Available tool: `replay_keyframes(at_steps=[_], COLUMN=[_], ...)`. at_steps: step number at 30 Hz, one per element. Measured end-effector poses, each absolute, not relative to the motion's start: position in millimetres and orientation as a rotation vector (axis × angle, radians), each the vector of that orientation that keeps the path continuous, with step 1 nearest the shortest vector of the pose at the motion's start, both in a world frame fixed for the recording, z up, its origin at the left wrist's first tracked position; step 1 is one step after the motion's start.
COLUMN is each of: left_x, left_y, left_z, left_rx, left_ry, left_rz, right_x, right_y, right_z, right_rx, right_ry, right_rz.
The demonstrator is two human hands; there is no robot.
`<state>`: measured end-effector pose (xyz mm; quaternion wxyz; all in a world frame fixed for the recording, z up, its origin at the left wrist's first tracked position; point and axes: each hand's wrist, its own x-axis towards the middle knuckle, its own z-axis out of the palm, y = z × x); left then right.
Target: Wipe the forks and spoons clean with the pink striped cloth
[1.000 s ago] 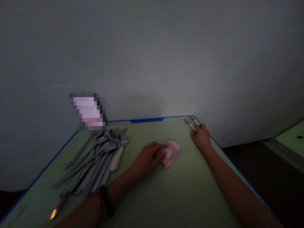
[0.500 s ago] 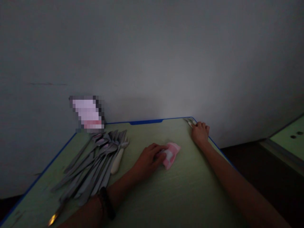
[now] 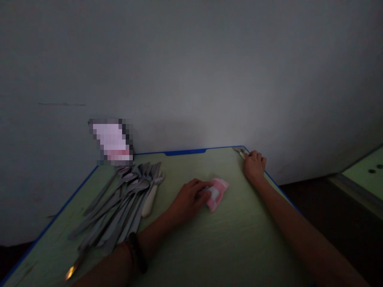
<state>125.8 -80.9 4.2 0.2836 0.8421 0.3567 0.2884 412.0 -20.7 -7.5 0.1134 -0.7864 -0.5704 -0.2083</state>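
My left hand [image 3: 190,199] is in the middle of the table, thumb and fingers closed on a pink and white cloth [image 3: 218,193] that rests on the tabletop. At the far right corner, my right hand [image 3: 254,165] has its fingers curled over the pale handle of a fork [image 3: 241,154]. The fork's metal end points away to the left; its handle is partly hidden by the hand. Left of my left forearm lies a pile of metal spoons and forks [image 3: 119,211], handles mostly towards me. A fork with a cream handle [image 3: 149,202] lies on the pile's right side.
The light green tabletop [image 3: 185,169] has a blue rim and stands against a grey wall [image 3: 191,79]. A blurred-out upright screen [image 3: 112,139] leans at the back left. Another green surface [image 3: 366,175] with dark holes stands at the right, beyond a dark gap.
The whole view has shifted slightly to the right and up. Both hands keep nearly the same places relative to the table, the left at the cloth and the right at the fork.
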Motion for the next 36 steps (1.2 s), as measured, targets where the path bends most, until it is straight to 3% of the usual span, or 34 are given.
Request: replay_keyframes(at_steps=[5, 10, 14, 21, 28, 36], left_x=[126.7, 125.7, 118.6, 97.8, 84.8, 79.9], left_y=[-81.0, -79.0, -75.6, -82.4, -97.1, -95.1], left_z=[2.2, -0.6, 1.6, 12.3, 20.9, 30.8], left_rx=[2.183, 2.041, 2.076, 2.574, 2.718, 2.780], left_ry=[0.997, 1.146, 1.192, 1.385, 1.869, 1.507], left_rz=[0.812, 0.926, 1.018, 0.766, 0.218, 0.072], right_x=[385.4, 325.7, 289.8, 273.8, 273.8, 269.7], right_y=[-32.8, -62.2, -79.0, -50.8, -37.2, -47.5], right_z=[-1.1, 8.2, -0.5, -13.6, -11.3, -2.4], right_rx=[-2.041, -1.431, -1.369, -1.506, -1.439, -1.097], right_ry=[-1.757, -1.794, -1.749, -2.042, -1.953, -2.151], right_rz=[-0.477, 0.108, 0.416, 0.027, 0.025, 0.182])
